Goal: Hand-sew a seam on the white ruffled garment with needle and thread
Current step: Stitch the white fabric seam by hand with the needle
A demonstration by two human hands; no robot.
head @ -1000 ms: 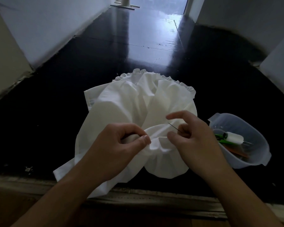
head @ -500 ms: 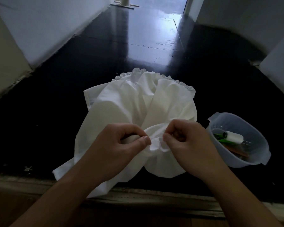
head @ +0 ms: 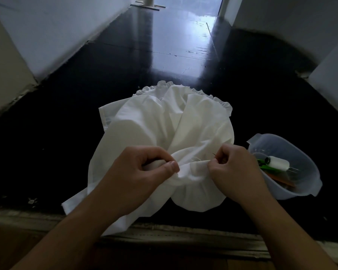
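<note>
Stitching the gathered edge of the white garment, spread on the dark floor.

Left hand pinching a bunched fold, right hand closed on the needle at the seam. Better to keep the fold taut, push straight through, draw the thread gently. Clear tub with spool just beside.

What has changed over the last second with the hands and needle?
The right hand curled shut from an open-fingered pinch and shifted slightly right; its grip stays on the needle. The left hand still grips the white garment. The plastic tub has not moved.
</note>
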